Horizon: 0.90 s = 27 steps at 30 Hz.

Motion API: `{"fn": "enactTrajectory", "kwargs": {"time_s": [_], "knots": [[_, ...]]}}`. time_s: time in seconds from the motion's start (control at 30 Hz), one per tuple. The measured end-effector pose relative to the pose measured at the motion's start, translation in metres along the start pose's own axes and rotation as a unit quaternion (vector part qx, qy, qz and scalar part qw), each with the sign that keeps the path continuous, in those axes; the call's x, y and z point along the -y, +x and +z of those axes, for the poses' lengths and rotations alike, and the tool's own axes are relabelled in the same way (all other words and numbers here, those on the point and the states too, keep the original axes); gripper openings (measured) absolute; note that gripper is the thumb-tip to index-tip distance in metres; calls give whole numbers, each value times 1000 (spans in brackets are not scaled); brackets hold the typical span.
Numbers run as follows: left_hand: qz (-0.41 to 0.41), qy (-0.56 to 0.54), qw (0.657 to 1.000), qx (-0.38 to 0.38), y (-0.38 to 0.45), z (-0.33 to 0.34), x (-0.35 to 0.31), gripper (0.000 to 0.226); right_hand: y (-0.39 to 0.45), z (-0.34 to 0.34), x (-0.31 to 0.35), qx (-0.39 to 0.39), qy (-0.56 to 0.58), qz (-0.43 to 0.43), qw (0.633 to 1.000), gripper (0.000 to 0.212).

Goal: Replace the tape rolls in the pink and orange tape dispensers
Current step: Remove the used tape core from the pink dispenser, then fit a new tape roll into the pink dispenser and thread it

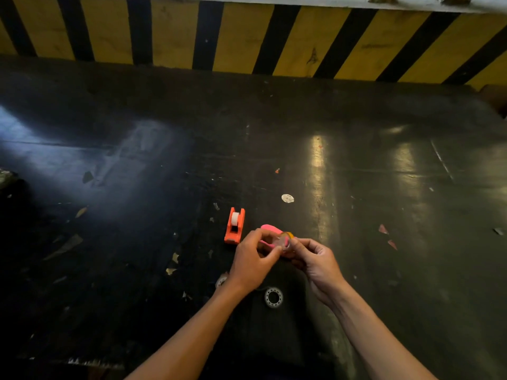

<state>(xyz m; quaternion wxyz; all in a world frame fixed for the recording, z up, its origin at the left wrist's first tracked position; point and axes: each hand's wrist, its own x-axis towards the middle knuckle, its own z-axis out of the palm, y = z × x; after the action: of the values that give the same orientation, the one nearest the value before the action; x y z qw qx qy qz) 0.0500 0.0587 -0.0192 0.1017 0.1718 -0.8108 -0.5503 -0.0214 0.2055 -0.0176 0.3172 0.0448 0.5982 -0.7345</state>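
The orange tape dispenser (234,225) stands on the dark table (137,187) with a white roll seated in it, just left of my hands. The pink tape dispenser (271,229) lies behind my fingers, mostly hidden. Both hands meet over it: my left hand (253,260) and my right hand (315,259) pinch a small clear tape roll (284,240) with an orange core between their fingertips. A clear tape roll (273,297) lies flat on the table below my hands. Another roll (221,281) peeks out from under my left wrist.
A small white round sticker (287,198) lies beyond the dispensers. Scraps of tape and paper litter the table, including reddish bits (383,229) at the right. A yellow and black striped wall (247,37) runs along the table's far edge.
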Motion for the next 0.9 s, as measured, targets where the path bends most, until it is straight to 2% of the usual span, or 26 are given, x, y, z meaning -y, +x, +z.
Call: {"fn": "enactTrajectory", "kwargs": {"time_s": [0.03,0.1,0.17,0.2,0.3,0.43,0.53,0.57,0.63,0.67,0.73,0.8,0.87,0.9], "knots": [[-12,-6,1000,-10,-1,-2,1,21,0,-2,-2,-24,-24,-4,999,20],[-46,-12,999,-27,-3,-7,6,19,3,-10,-10,-81,-201,-39,976,14],[-84,-21,995,-39,-5,-13,15,18,2,-19,-15,-108,-432,-68,893,12],[-98,-27,994,-45,-5,-16,17,19,-1,-22,-18,-104,-509,-80,850,12],[-114,-34,992,-51,-8,-20,21,28,-10,-29,-26,-54,-621,-105,775,16],[-126,-30,991,-42,-11,-22,24,22,-14,-28,-27,-19,-675,-91,732,20],[-135,-25,990,-39,-11,-22,27,21,-15,-14,-18,-49,-656,-129,742,25],[-137,-24,990,-37,-11,-22,27,22,-16,-8,-14,-41,-647,-127,751,28],[-142,-27,989,-29,-9,-21,25,23,-15,4,-11,27,-650,-79,755,36],[-145,-30,989,-24,-9,-21,24,24,-16,9,-12,75,-665,-45,741,43],[-153,-34,987,-23,-7,-21,23,24,-19,17,-19,147,-710,2,689,63],[-157,-44,986,-26,-7,-21,22,22,-21,20,-30,173,-748,-9,641,69],[-156,-54,986,-24,-7,-22,20,23,-20,20,-36,178,-756,-44,628,57],[-157,-54,986,-24,-7,-23,19,22,-18,19,-37,176,-743,-52,644,51]]}}
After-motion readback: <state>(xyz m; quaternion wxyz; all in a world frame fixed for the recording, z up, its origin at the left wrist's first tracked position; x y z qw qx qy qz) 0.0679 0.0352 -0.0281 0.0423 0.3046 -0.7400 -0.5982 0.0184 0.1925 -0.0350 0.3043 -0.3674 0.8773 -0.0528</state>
